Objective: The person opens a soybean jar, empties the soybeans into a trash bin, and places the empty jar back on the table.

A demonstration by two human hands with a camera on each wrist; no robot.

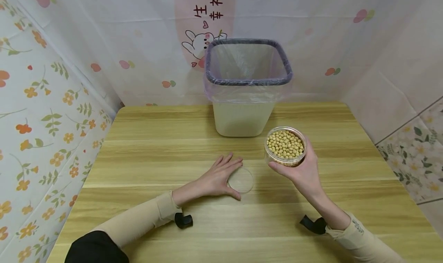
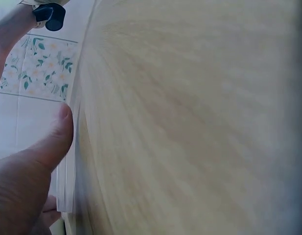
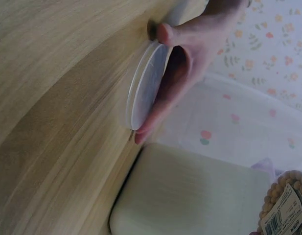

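Note:
A clear round lid [image 1: 242, 180] lies flat on the wooden table, left of centre. My left hand [image 1: 219, 180] spans it from the left, thumb at the near edge and fingers at the far edge; the right wrist view shows this grip around the lid [image 3: 149, 90] from the side. Over to the right, my right hand [image 1: 306, 175] holds an uncovered clear plastic jar [image 1: 267, 152] above the table, thumb on its near side. Yellow soybeans [image 1: 285, 143] fill the jar almost to its rim. A white barcode label [image 3: 284, 215] shows on the jar in the right wrist view.
A cream bin [image 1: 242, 120] with a dark grey rim and a thin purple liner stands at the table's back, just beyond the jar. Patterned cloth [image 1: 138, 44] hangs behind the table [image 1: 145, 151]. Black straps [image 1: 183, 220] are on both wrists.

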